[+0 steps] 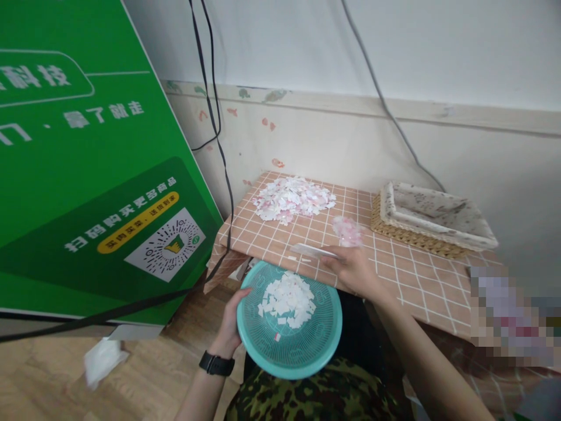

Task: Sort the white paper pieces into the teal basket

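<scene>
My left hand [231, 320] grips the left rim of a round teal plastic colander [294, 361], tilted under the table's front edge. Inside the colander lies a heap of small white paper pieces [291, 301], with one red-and-white bit apart from it. My right hand [353, 268] pinches a flat white card [307, 250] just above the table edge. A few white slips [299, 258] lie on the cloth below the card. Farther back is a large pile of white and pink pieces [293, 200]. A small pinkish, shiny heap [347, 230] lies beyond my right hand.
A checked brown cloth covers the table [245, 225]. A lined wicker basket [421, 242] stands at its right. To the left rises a green printed panel [109, 146], with black cords [219, 131] hanging in front. A white bag [104, 358] lies on the floor.
</scene>
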Motion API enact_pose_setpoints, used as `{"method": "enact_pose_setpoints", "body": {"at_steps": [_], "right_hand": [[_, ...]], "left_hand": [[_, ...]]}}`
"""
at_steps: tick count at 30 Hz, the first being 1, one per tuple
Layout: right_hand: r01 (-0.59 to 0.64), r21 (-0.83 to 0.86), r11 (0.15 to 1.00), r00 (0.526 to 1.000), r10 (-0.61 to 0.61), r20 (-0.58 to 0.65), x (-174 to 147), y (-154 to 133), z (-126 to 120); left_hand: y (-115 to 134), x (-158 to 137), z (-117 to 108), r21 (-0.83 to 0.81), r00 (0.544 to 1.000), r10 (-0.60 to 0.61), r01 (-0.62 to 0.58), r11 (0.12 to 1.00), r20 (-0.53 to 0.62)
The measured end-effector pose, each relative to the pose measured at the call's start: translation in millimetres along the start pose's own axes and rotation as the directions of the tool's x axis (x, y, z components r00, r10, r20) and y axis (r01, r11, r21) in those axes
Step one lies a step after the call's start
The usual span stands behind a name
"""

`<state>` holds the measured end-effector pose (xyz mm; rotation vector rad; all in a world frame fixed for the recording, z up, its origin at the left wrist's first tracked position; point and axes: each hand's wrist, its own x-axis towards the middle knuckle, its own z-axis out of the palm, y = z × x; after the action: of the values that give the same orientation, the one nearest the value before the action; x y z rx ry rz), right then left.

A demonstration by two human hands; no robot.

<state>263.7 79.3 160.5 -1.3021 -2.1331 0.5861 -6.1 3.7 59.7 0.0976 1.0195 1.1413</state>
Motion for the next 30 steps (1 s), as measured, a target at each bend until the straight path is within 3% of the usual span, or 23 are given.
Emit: {"method": "enact_pose_setpoints", "body": {"at_steps": [3,6,12,16,21,25,30], "right_hand": [[0.032,-0.066,0.997,0.998,-0.036,-0.053,-4.7,5.5,5.1],[0.086,-0.107,0.991,0.996,-0.087,-0.004,-13.3,1.3,13.1],[0.155,-0.012,0.988,0.985,-0.154,0.079,-24.0,-17.7,19.0],[0.084,-0.022,0.996,0.993,-0.085,-0.077,-3.3,-5.2,13.4],[-0.064,-0.306,0.95,0.966,-0.018,-0.257,38.9,19.0,7.9],[-0.127,-0.441,0.889,0.964,0.006,-0.265,57.3,26.3,9.5],[-0.124,-0.48,0.869,0.974,0.013,-0.228,64.3,30.8,15.7]], "left_hand": [[-0.7,0.0,0.2,0.003,1.0,0.014,-0.014,1.0,-0.004],[-0.2,-0.9,1.1,0.007,1.0,0.008,-0.008,1.0,0.003],[1.4,0.0,0.7,0.007,1.0,0.027,-0.026,1.0,-0.006],[1.0,0.6,-0.2,0.002,1.0,0.009,-0.009,1.0,0.007],[-1.0,2.9,-3.5,0.005,1.0,0.014,-0.014,1.0,0.0],[-3.3,7.8,-10.0,0.021,1.0,0.009,-0.008,1.0,-0.022],[-3.6,9.7,-13.5,0.028,0.999,0.037,-0.036,0.999,-0.035]]}}
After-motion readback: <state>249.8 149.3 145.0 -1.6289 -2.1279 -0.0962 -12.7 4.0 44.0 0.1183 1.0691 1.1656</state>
